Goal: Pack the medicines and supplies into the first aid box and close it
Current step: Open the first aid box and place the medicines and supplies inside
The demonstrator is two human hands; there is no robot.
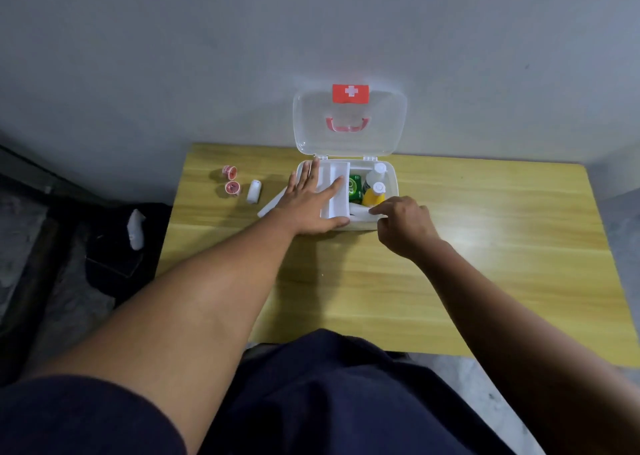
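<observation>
Lay on the yellow bench [450, 246], far left: two small pink rolls [230, 180] and a white roll [254, 191]. Rested flat with fingers spread, left hand [306, 200] on the white tray [334, 191] in the open first aid box [391, 191]. Pinched a white tube [360, 210] at the box's front, right hand [403, 224], near the green pack [355, 187] and yellow bottle [374, 196].

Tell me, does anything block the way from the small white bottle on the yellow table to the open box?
Yes: the left hand and a white tube lie between the small white bottle and the white plastic box.
</observation>
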